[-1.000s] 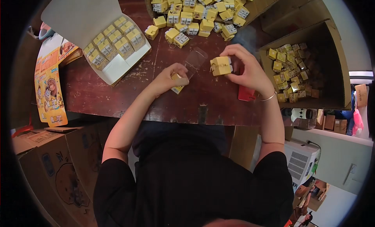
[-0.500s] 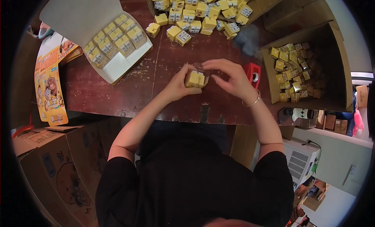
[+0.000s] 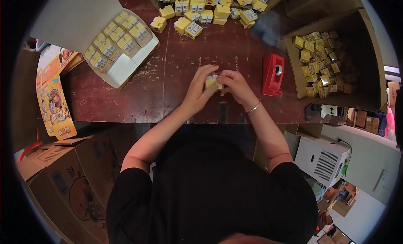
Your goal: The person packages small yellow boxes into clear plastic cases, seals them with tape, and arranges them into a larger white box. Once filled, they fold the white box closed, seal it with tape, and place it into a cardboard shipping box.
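Observation:
Near the table's front edge, my left hand (image 3: 196, 92) is closed round a small yellow-and-white cube (image 3: 211, 81), which looks to sit in a clear box. From the right, my right hand (image 3: 237, 85) presses thumb and fingers onto the same cube's right side. My fingers cover most of it. Up and to the left stands an open white display box (image 3: 133, 64) with rows of boxed yellow cubes (image 3: 116, 34). Loose yellow-and-white cubes (image 3: 193, 30), some with key rings, lie in a pile at the back.
A red tape dispenser (image 3: 272, 78) stands right of my hands. Beyond it, a cardboard carton (image 3: 369, 55) holds many clear-boxed yellow cubes (image 3: 319, 61). Orange printed sheets (image 3: 53, 103) hang over the table's left edge. Cardboard boxes (image 3: 79, 172) stand below on the left.
My right hand has come in from the right and closed onto the cube. My left hand's fingers have wrapped further over it. The view has shifted slightly.

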Motion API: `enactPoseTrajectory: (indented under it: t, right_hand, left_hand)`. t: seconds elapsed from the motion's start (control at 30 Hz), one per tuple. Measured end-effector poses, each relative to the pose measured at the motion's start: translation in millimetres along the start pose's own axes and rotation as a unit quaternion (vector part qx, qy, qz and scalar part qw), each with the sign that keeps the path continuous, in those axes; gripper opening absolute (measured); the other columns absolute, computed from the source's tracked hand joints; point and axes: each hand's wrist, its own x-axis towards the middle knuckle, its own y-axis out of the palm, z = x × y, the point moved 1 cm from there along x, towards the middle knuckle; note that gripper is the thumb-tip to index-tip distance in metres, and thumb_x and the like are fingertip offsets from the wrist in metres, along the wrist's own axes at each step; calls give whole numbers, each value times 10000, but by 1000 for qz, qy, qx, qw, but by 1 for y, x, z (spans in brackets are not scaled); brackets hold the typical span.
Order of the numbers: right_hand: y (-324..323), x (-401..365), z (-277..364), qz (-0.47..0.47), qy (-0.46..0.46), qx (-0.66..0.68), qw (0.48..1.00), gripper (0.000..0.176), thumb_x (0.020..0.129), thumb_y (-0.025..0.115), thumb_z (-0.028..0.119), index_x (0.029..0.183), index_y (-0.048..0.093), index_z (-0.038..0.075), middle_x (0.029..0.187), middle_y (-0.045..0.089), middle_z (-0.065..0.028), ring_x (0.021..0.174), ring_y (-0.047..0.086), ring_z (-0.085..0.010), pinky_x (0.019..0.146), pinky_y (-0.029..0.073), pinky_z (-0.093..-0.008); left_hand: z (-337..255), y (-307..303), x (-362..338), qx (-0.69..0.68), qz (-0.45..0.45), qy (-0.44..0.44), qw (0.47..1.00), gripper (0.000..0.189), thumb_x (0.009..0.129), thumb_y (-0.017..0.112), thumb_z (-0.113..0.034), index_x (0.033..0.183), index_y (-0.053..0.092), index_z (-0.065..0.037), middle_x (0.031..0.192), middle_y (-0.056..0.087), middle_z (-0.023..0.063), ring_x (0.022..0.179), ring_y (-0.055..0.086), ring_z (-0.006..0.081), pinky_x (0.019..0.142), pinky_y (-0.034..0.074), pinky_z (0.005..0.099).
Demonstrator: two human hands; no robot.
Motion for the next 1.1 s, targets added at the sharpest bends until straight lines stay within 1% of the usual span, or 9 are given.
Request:
enactPoseTrajectory:
  t: [0.03, 0.1, 0.17, 0.2, 0.3, 0.4, 0.7, 0.87, 1.1]
  right_hand:
    - [-6, 1, -1, 19, 4, 1, 1000, 98, 878, 618, 146, 886, 569, 62, 794, 573, -3, 729, 567, -83, 587, 502, -246]
    - [-9, -2, -4, 34, 9, 6, 999, 120, 869, 623, 129, 942, 562, 56, 856, 578, -14, 799, 578, -95, 668, 525, -264]
    - [-2, -12, -5, 14, -194, 10, 981, 442, 799, 703, 135, 1173, 487, 38, 1080, 556, -81, 1032, 552, -171, 887, 481, -329]
    - [7, -18, -5, 14, -194, 10, 981, 442, 799, 703, 135, 1173, 487, 38, 1080, 556, -81, 1032, 552, -171, 887, 481, -329]
    - [37, -26, -6, -122, -277, -230, 925, 893, 643, 797, 135, 1387, 313, 33, 1291, 472, -179, 1223, 464, -297, 1010, 389, -372]
    - [30, -27, -9, -179, -304, -300, 887, 859, 644, 775, 111, 1376, 332, 33, 1289, 474, -180, 1201, 487, -313, 989, 411, -370]
    - [33, -50, -6, -224, -301, -311, 873, 829, 652, 756, 94, 1369, 346, 23, 1253, 487, -176, 1174, 507, -312, 967, 431, -372]
    - [24, -59, -7, -221, -322, -265, 882, 817, 657, 743, 85, 1371, 349, 22, 1258, 485, -179, 1175, 506, -314, 973, 426, -375]
    - [20, -67, -8, -229, -314, -272, 880, 815, 657, 740, 94, 1368, 350, 14, 1271, 483, -180, 1182, 503, -319, 986, 417, -381]
  left_hand:
    - [-5, 1, 1, 121, -21, 113, 986, 454, 818, 633, -52, 1253, 503, -42, 1196, 499, 131, 1116, 531, 276, 922, 430, 345]
    - [-4, -4, 1, 148, -4, 119, 982, 448, 788, 649, -23, 1221, 537, -43, 1174, 515, 137, 1091, 547, 293, 896, 451, 343]
    - [-5, -7, 2, 150, -28, 86, 985, 423, 768, 644, 29, 1179, 605, -62, 1155, 533, 140, 1068, 565, 293, 862, 481, 345]
    - [-6, -5, 6, 150, -28, 87, 985, 423, 768, 644, 29, 1179, 605, -62, 1155, 533, 140, 1068, 565, 293, 862, 481, 345]
    - [-12, 6, 12, -2, -97, -1, 995, 435, 774, 646, 7, 1199, 606, -76, 1197, 529, 132, 1067, 575, 277, 884, 474, 347]
    - [-26, 15, 19, 111, -69, 60, 990, 395, 789, 640, -10, 1181, 625, -60, 1237, 538, 133, 1075, 585, 263, 903, 469, 342]
    - [-26, 22, 23, -112, -71, -29, 991, 247, 798, 644, -32, 1039, 698, -37, 1118, 660, 136, 1081, 604, 257, 925, 460, 343]
    - [-46, 21, 32, 92, 26, 123, 988, 216, 834, 620, -37, 1036, 697, -33, 1125, 654, 156, 1036, 632, 249, 887, 493, 334]
    - [-46, 27, 34, 55, 34, 76, 995, 211, 835, 646, -82, 1036, 696, -39, 1097, 660, 163, 980, 657, 276, 845, 520, 342]
